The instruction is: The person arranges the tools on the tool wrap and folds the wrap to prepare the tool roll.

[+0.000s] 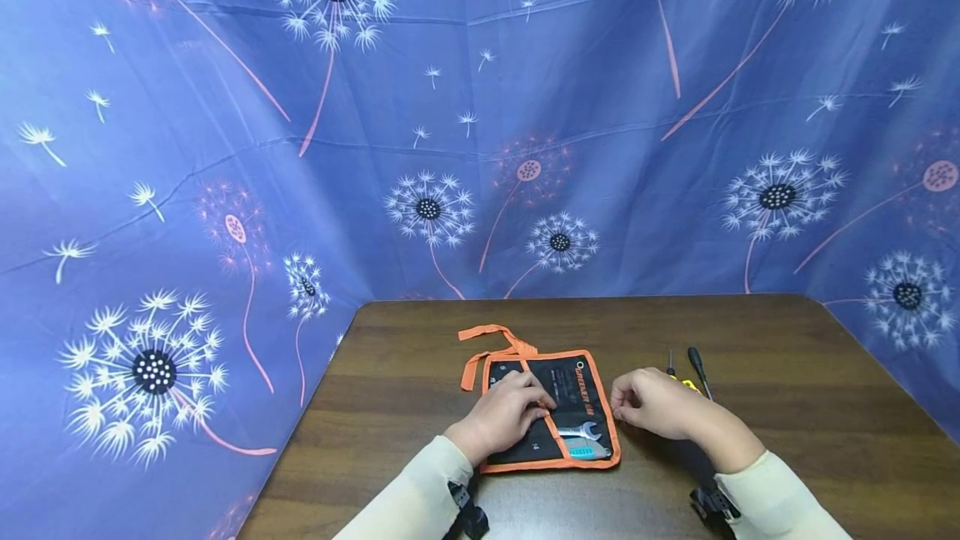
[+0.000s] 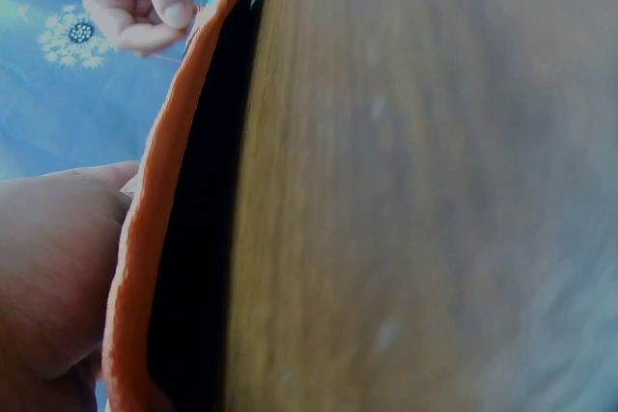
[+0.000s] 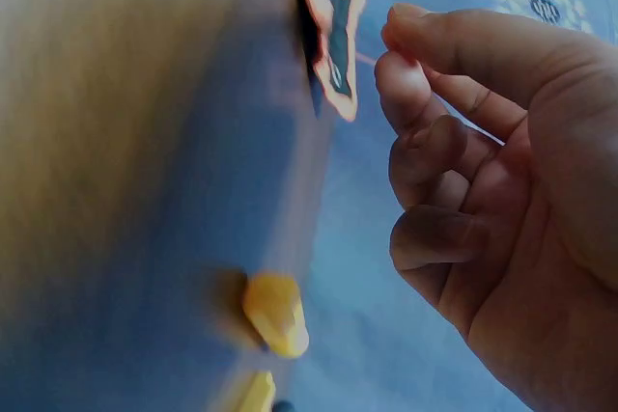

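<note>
A black tool roll with orange edging (image 1: 573, 377) lies spread on the table. My left hand (image 1: 506, 413) is over its left half, thumb and fingertips curled at the orange band across the middle and pinching there. In the left wrist view the left hand (image 2: 58, 277) is partly hidden behind the orange edge. A wrench (image 1: 581, 431) and a turquoise-and-grey tool (image 1: 588, 449) sit in the roll's lower pocket. My right hand (image 1: 656, 402) hovers just right of the roll. In the right wrist view its fingers (image 3: 425, 156) are loosely curled, with nothing visible between them.
Beyond the right hand lie a black-handled screwdriver (image 1: 697, 365) and a yellow-and-black tool (image 1: 689, 385), partly hidden. Orange tie straps (image 1: 498, 344) trail off the roll's upper left. A blue dandelion-print cloth (image 1: 450, 107) hangs behind the wooden table (image 1: 405, 357).
</note>
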Demonstrator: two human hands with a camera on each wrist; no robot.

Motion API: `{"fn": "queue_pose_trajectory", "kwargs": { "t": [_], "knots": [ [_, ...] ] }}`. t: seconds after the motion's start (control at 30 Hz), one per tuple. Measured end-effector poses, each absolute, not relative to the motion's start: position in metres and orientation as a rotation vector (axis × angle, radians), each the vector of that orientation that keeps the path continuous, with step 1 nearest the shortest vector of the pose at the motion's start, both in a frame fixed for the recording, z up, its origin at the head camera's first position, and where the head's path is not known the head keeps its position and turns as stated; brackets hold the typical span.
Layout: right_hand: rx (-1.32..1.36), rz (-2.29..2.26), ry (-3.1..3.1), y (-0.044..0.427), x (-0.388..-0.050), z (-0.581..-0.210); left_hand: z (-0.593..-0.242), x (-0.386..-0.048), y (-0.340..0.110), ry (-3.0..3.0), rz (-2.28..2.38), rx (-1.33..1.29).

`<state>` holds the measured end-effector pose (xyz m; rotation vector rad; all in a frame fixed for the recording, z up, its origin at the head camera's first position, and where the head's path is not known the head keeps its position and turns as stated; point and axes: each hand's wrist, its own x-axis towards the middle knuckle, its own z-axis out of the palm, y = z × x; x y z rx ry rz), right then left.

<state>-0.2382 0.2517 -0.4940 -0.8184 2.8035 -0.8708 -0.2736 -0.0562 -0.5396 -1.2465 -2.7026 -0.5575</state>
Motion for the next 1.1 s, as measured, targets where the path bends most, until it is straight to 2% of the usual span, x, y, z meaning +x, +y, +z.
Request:
{"fn": "queue_pose_trajectory", "kwargs": {
  "t": [0.27, 0.53, 1.1],
  "knots": [
    [-0.684, -0.856, 2.877, 0.283, -0.240, -0.479, -0.538, -0.281, -0.059, -2.708, -0.501, -1.271],
    [-0.332, -0.685, 2.996, 0.319, -0.242, -0.471, -0.537, -0.284, -0.061, -2.756, -0.516, -1.247],
    [0.051, -0.560, 2.984, 0.368, -0.246, -0.482, -0.537, -0.285, -0.060, -2.752, -0.571, -1.236]
  ]
}}
